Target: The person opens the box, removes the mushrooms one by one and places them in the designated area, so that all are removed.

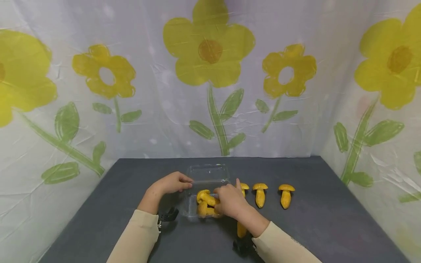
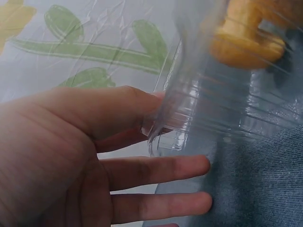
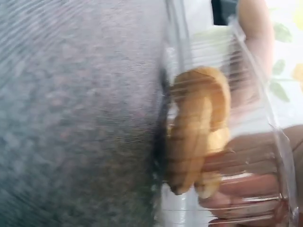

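A clear plastic clamshell box [image 1: 189, 210] lies with its lid [image 1: 208, 173] folded back, yellow mushrooms [image 1: 202, 210] inside. My left hand [image 1: 172, 183] pinches the box's left edge between thumb and index finger, as the left wrist view shows; its other fingers stretch out below the edge. My right hand [image 1: 231, 201] reaches into the box from the right. Its thumb and fingers close round the stem end of the upper mushroom [image 1: 208, 198], index finger raised. Through the clear wall in the right wrist view, the fingertips [image 3: 215, 201] are right at the mushroom stems [image 3: 187, 151].
Two yellow mushrooms, a nearer one [image 1: 260, 195] and a farther one [image 1: 286, 196], lie right of the box on the dark table [image 1: 315, 226]. Another [image 1: 244, 187] is partly behind my right hand, and one more [image 1: 241, 230] under my right wrist. Flower-printed sheets [image 1: 158, 120] surround the table.
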{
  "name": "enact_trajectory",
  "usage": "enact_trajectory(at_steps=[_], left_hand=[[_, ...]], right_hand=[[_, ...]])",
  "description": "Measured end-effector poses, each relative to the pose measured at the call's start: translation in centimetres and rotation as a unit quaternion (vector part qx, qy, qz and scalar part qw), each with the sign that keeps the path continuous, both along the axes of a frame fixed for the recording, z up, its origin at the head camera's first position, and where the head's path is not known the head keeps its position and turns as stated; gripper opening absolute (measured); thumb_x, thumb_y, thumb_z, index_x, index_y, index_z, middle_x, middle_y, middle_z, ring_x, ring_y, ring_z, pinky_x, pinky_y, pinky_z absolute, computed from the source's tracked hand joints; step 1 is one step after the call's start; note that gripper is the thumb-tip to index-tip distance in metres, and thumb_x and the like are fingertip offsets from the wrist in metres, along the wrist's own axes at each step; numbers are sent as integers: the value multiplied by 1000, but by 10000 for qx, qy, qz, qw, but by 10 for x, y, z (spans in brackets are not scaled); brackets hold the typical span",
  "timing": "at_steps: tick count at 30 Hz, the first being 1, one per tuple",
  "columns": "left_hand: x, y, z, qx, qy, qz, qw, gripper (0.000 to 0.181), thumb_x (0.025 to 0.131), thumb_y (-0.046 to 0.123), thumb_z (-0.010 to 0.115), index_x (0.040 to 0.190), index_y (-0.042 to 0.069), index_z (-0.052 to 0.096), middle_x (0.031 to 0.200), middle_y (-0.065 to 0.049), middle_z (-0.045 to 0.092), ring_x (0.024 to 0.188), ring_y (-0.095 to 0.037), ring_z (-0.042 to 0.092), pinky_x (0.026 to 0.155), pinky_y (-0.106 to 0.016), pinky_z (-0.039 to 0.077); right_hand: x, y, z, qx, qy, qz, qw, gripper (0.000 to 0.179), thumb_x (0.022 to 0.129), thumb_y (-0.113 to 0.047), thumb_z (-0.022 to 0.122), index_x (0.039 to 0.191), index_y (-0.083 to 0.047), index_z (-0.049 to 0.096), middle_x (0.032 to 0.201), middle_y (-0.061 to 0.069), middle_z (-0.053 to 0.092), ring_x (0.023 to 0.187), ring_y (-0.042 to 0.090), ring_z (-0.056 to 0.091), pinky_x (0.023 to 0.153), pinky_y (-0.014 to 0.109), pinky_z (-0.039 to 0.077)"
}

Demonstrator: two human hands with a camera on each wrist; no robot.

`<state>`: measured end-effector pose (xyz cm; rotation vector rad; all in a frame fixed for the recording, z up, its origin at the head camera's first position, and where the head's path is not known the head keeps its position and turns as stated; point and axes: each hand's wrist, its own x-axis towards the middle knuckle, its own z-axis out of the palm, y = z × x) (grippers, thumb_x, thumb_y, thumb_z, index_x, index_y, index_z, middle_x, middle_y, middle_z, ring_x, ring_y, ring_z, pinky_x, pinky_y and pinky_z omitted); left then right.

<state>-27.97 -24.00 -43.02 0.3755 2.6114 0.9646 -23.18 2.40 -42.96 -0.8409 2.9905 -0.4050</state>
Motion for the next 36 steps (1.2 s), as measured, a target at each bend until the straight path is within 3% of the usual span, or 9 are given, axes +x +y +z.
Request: enact_trajectory(at_steps=[2,4,9,13,23,27,29,33,36], left_hand=[[-1,1,0,15,27,1,10000,33,102,24,67,132,11,72,125,-5,70,91,-17,67,85,-45,56],[-1,2,-2,21,43,2,10000,33,102,23,68,132,11,72,124,-5,71,91,-18,67,85,-45,56],[-4,2,-4,-6,45,22,10000,32,102,21,68,131,9,73,121,-6,71,94,-20,68,85,-46,56],[-4,1,-6,-46,35,29,10000,33,101,22,69,131,9,73,119,-6,72,93,-21,68,84,-47,56],[-3,-20,-12,-32,147,12,9999,33,100,24,69,130,8,73,118,-6,72,91,-19,66,80,-46,56],[3,-27,-15,1,211,-19,9998,33,101,24,69,129,7,73,115,-6,72,87,-19,64,76,-44,54],[5,-30,-14,4,215,-41,9998,33,101,24,68,129,6,73,115,-6,72,87,-19,65,77,-44,55],[6,-33,-7,55,259,-29,9996,33,101,23,68,129,5,73,118,-9,72,90,-21,67,80,-48,56],[4,-33,-3,60,331,18,9994,32,101,22,69,128,5,73,118,-10,72,91,-22,67,81,-49,56]], right_hand=[[1,2,4,-135,134,37,9998,31,80,-19,80,111,-13,81,77,-5,66,96,29,65,111,72,25],[3,5,8,-331,436,73,9985,12,79,-18,77,89,-14,83,70,-4,59,81,23,60,106,64,38],[2,15,24,-795,815,-147,9934,3,79,-17,75,81,-15,77,66,-7,52,61,13,44,72,36,45],[0,25,38,-883,331,-395,9948,25,84,-19,80,107,-10,78,81,-5,66,67,12,56,64,34,50],[-9,40,57,-1123,-1127,-128,9872,38,86,-11,84,118,-10,63,79,-2,57,65,14,52,62,35,46],[-15,46,58,-1348,-2033,374,9691,67,91,-2,76,150,-14,46,87,4,60,67,22,51,64,38,41],[-18,49,59,-1410,-2439,488,9583,78,94,1,71,160,-21,36,107,7,66,84,26,61,70,41,45],[-23,53,64,-1580,-3086,498,9367,75,98,2,61,161,-28,33,142,10,53,118,33,57,84,46,45],[-28,57,70,-1655,-3337,453,9269,71,98,2,60,159,-24,34,129,12,56,104,30,58,79,45,42]])
